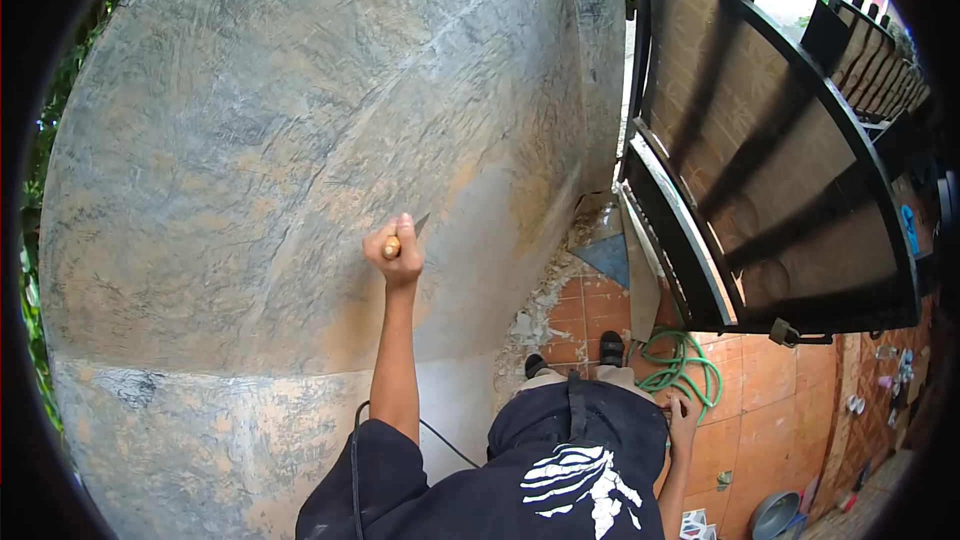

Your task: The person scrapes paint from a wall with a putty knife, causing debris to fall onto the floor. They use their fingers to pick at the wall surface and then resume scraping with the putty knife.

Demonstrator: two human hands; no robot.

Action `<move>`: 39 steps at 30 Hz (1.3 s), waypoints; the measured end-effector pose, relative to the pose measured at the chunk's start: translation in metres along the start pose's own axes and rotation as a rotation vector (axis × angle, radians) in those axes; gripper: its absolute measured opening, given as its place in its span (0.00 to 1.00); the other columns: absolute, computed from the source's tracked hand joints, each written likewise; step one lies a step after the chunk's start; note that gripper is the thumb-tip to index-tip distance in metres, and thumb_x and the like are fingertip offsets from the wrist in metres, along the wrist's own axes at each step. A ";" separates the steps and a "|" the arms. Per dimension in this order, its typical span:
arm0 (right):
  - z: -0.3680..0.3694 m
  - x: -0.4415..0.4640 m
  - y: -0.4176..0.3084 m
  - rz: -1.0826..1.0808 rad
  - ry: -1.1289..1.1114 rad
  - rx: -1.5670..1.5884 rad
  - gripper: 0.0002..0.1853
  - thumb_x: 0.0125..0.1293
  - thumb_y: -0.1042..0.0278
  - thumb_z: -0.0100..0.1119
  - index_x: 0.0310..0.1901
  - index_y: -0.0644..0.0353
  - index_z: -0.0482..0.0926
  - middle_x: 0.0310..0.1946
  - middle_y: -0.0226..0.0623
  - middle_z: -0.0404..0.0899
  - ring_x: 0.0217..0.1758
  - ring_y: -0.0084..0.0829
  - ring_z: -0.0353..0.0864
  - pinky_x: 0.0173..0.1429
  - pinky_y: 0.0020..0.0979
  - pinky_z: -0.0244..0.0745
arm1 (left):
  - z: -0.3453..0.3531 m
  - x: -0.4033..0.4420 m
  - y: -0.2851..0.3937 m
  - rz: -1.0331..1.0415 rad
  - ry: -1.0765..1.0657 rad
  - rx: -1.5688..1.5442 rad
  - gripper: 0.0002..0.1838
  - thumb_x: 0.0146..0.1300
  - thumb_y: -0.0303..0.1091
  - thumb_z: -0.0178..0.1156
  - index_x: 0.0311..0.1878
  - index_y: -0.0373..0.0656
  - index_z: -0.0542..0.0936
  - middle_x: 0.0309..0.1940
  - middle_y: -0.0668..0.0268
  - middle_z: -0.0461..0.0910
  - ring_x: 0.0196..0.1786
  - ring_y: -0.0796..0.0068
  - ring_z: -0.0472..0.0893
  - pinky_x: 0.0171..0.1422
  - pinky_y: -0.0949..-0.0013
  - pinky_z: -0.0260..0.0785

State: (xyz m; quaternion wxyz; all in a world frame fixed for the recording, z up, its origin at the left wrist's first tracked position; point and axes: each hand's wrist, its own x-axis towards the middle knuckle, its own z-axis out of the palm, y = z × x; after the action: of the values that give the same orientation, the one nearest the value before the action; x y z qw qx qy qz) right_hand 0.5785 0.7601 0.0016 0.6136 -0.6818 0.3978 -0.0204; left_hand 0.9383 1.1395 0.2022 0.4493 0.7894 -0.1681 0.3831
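Dark shirt (450, 505), left hand (408, 256) clamped on bladed tool (391, 249), well inside wall (230, 170) edges, right hand (683, 410), grip unclear.

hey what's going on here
A person's left hand grips a tool by its wooden handle, its pointed metal blade up close to a patchy grey wall. The right hand is down beside the hip; whether it holds anything is hard to tell. Pale chips lie along the foot of the wall, on orange floor tiles.
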 end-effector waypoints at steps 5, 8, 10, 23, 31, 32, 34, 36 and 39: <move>-0.011 0.014 -0.004 0.025 -0.003 0.016 0.14 0.69 0.64 0.50 0.40 0.67 0.79 0.26 0.34 0.78 0.31 0.24 0.78 0.37 0.24 0.73 | -0.004 -0.002 -0.001 -0.026 0.007 -0.053 0.20 0.59 0.25 0.53 0.12 0.39 0.61 0.08 0.66 0.58 0.12 0.79 0.57 0.18 0.69 0.45; -0.009 0.028 -0.005 0.019 -0.050 0.051 0.14 0.70 0.64 0.50 0.40 0.68 0.79 0.26 0.33 0.77 0.31 0.23 0.77 0.38 0.27 0.73 | 0.000 -0.007 -0.008 0.032 -0.068 0.021 0.20 0.60 0.25 0.53 0.12 0.38 0.60 0.07 0.66 0.58 0.11 0.79 0.57 0.17 0.69 0.46; -0.014 0.027 -0.009 0.007 -0.036 0.023 0.13 0.70 0.64 0.50 0.41 0.68 0.79 0.26 0.33 0.77 0.31 0.23 0.77 0.38 0.26 0.73 | 0.005 -0.013 0.001 0.076 -0.116 0.087 0.21 0.60 0.25 0.54 0.13 0.38 0.60 0.07 0.66 0.57 0.11 0.79 0.57 0.17 0.70 0.46; -0.023 0.046 -0.002 0.027 -0.008 0.058 0.14 0.70 0.64 0.50 0.41 0.68 0.79 0.25 0.32 0.76 0.30 0.22 0.75 0.38 0.26 0.72 | 0.001 -0.027 -0.011 0.057 -0.035 0.153 0.21 0.58 0.25 0.54 0.13 0.38 0.59 0.08 0.65 0.52 0.12 0.77 0.52 0.18 0.68 0.42; -0.017 0.054 -0.010 -0.015 -0.057 0.022 0.14 0.70 0.63 0.51 0.40 0.67 0.79 0.25 0.32 0.76 0.30 0.22 0.75 0.36 0.26 0.70 | 0.006 -0.034 -0.019 0.066 -0.068 0.177 0.21 0.61 0.25 0.51 0.12 0.38 0.61 0.07 0.69 0.60 0.12 0.82 0.59 0.17 0.73 0.47; -0.018 0.056 -0.010 -0.022 -0.067 0.003 0.14 0.70 0.63 0.51 0.40 0.67 0.79 0.25 0.32 0.76 0.29 0.22 0.75 0.36 0.26 0.70 | 0.007 -0.033 -0.018 0.070 -0.073 0.182 0.21 0.61 0.25 0.51 0.12 0.38 0.61 0.07 0.69 0.60 0.12 0.82 0.59 0.17 0.73 0.46; -0.020 0.057 -0.009 -0.018 -0.052 -0.007 0.14 0.70 0.63 0.51 0.40 0.67 0.79 0.25 0.32 0.76 0.29 0.21 0.74 0.36 0.26 0.70 | 0.007 -0.036 -0.015 0.090 -0.070 0.211 0.20 0.59 0.24 0.52 0.12 0.38 0.60 0.07 0.66 0.57 0.10 0.77 0.57 0.17 0.70 0.45; -0.022 0.058 -0.006 -0.007 -0.035 -0.017 0.14 0.70 0.63 0.51 0.40 0.67 0.79 0.24 0.32 0.76 0.29 0.21 0.74 0.36 0.26 0.70 | 0.013 -0.034 -0.006 0.108 -0.073 0.237 0.19 0.58 0.24 0.53 0.13 0.38 0.60 0.07 0.63 0.55 0.09 0.72 0.55 0.17 0.68 0.44; -0.026 0.060 0.000 -0.037 -0.044 0.030 0.16 0.70 0.59 0.50 0.41 0.65 0.79 0.25 0.30 0.77 0.31 0.20 0.75 0.36 0.23 0.67 | 0.016 -0.033 0.003 0.167 -0.046 0.271 0.19 0.57 0.23 0.53 0.12 0.38 0.61 0.07 0.63 0.57 0.08 0.69 0.58 0.16 0.68 0.47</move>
State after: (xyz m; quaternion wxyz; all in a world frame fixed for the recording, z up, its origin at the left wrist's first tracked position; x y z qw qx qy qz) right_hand 0.6058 0.7047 -0.0194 0.6321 -0.6800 0.3710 -0.0227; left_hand 0.9222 1.1215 0.1741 0.3010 0.8347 -0.1902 0.4201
